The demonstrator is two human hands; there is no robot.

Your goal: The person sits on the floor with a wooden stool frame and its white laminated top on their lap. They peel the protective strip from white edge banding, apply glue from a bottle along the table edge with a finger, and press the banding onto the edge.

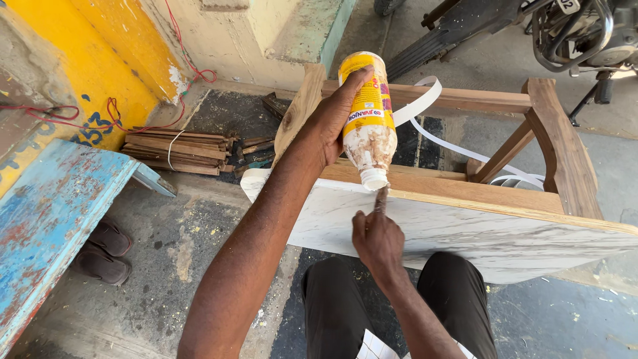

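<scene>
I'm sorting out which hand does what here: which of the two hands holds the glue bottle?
The left hand grips the upturned glue bottle; the right hand only points a finger up at its nozzle.

The glue bottle (367,119) is yellow-labelled, its lower part clear plastic streaked with white, tipped upside down with its white nozzle pointing to 6 o'clock. That nozzle hangs just above the pale wooden edge of the white marbled board (465,233), which lies flat.

The left hand (332,123) is raised, fingers curled in a firm grip; the right hand (377,239) points its forefinger upward.
</scene>
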